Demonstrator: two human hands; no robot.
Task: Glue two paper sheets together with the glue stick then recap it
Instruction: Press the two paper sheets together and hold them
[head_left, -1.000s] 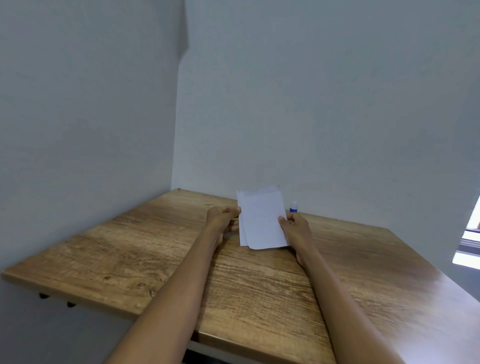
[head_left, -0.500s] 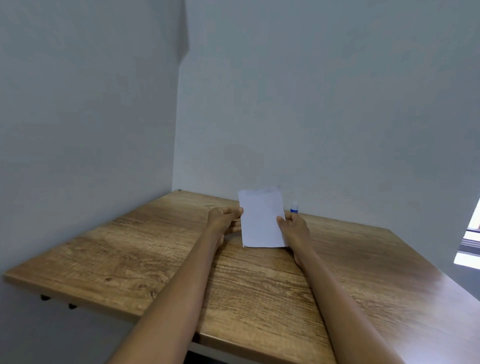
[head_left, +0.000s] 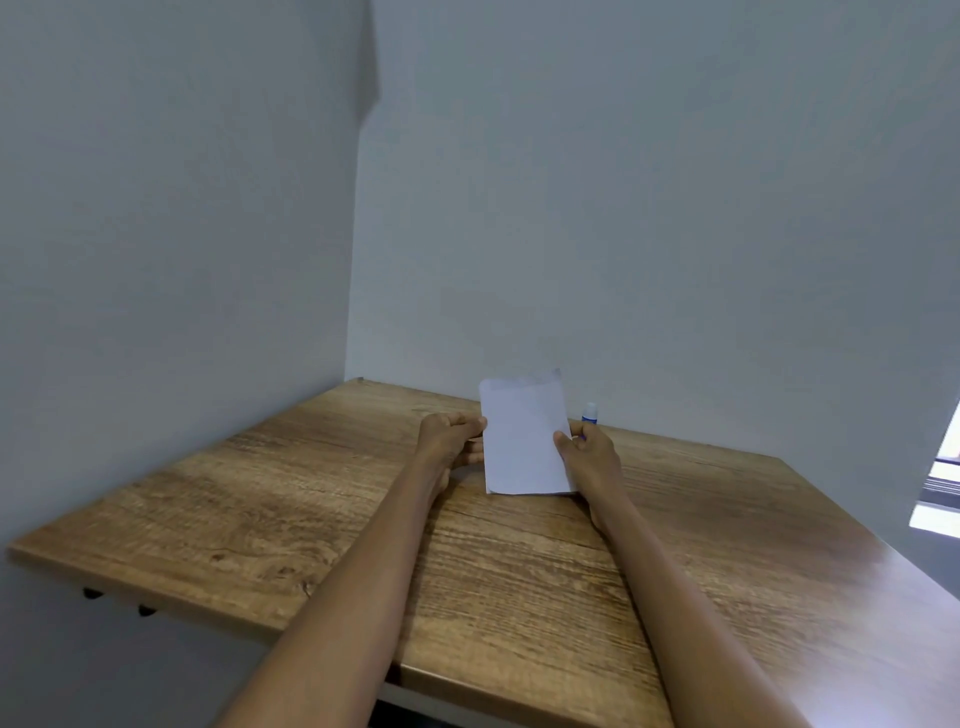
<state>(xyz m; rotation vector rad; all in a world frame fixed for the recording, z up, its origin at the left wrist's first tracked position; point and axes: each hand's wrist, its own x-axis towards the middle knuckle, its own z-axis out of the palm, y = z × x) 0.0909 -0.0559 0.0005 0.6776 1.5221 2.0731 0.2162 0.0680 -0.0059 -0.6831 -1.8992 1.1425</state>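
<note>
White paper sheets are held upright and stacked, lower edge on the wooden table. My left hand pinches their left edge. My right hand grips the right edge, thumb on the front. A glue stick with a white cap and blue body stands just behind my right hand near the back wall; its lower part is hidden by my fingers.
The table sits in a corner, with grey walls close on the left and at the back. A bright window is at the right edge. The table's front edge runs near my forearms.
The two sheets, offset a second ago, now sit aligned as one stack and stand more upright. Both hands stayed at the sheets' sides.
</note>
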